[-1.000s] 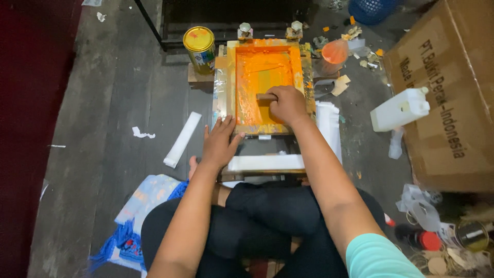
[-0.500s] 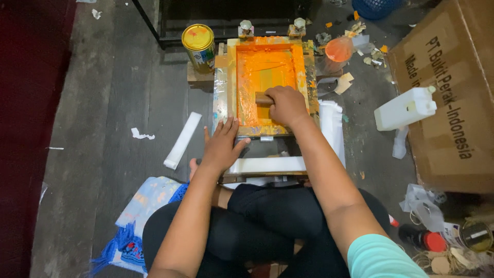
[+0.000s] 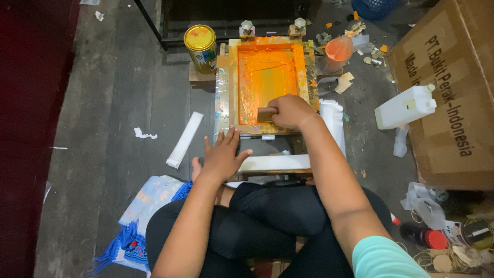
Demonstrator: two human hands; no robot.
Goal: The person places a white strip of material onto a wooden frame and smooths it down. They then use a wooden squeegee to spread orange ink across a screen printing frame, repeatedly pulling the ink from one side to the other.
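A wooden screen-printing frame [image 3: 232, 87] coated in orange ink lies on a low stand in front of me. My right hand [image 3: 290, 111] is closed around a wooden squeegee [image 3: 265, 114] at the near end of the orange screen. Fingers spread, my left hand [image 3: 223, 153] rests at the near left corner of the frame. I sit cross-legged in black trousers just behind the stand.
A yellow-lidded tin [image 3: 201, 47] stands left of the frame's far end. An orange-stained cup [image 3: 338, 49], a white plastic jug [image 3: 405, 106] and a large cardboard box [image 3: 453, 92] are on the right. White strips [image 3: 184, 139] and a blue cloth [image 3: 144, 213] lie on the floor.
My right hand has dragged the squeegee toward me to the near edge of the screen. My left hand has slid slightly closer to me.
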